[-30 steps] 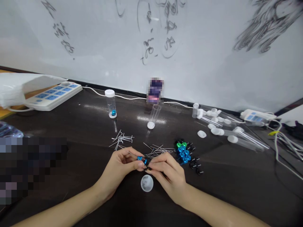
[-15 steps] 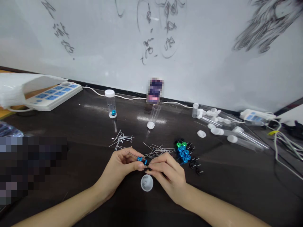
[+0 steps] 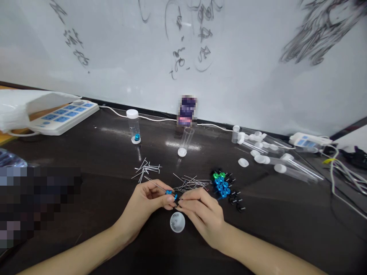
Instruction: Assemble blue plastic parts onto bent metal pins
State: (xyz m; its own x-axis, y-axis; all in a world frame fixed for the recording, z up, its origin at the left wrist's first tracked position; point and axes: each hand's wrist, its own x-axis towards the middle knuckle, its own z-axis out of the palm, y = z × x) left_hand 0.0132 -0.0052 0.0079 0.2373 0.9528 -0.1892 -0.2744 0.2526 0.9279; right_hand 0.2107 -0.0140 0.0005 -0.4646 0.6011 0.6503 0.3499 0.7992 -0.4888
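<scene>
Between the thumb and fingers of my left hand [image 3: 150, 198] is a small blue metal part [image 3: 169, 192], and a thin metal rod [image 3: 153, 183] sticks out from it up to the left. My right hand [image 3: 204, 210] is closed in a pinch at the blue part's right end. Something small and dark shows at its fingertips, mostly hidden. Just below the hands sits a white cap [image 3: 177, 230] with tiny metal pieces in it. Bent metal rods [image 3: 190, 183] lie beyond my right fingers. Blue and green metal parts [image 3: 220, 184] and black pieces with pins [image 3: 236, 198] are to the right.
More bent rods [image 3: 146, 167] lie left of centre. A capped clear tube [image 3: 133, 126] with a blue part inside stands behind them. An open tube [image 3: 187, 137] stands mid-table. Several tubes and caps [image 3: 259, 158] lie at right. Power strips [image 3: 64, 118] flank the whiteboard [image 3: 114, 49].
Both hands keep the same hold on the blue part, with only slight finger movement. The whole view has shifted slightly.
</scene>
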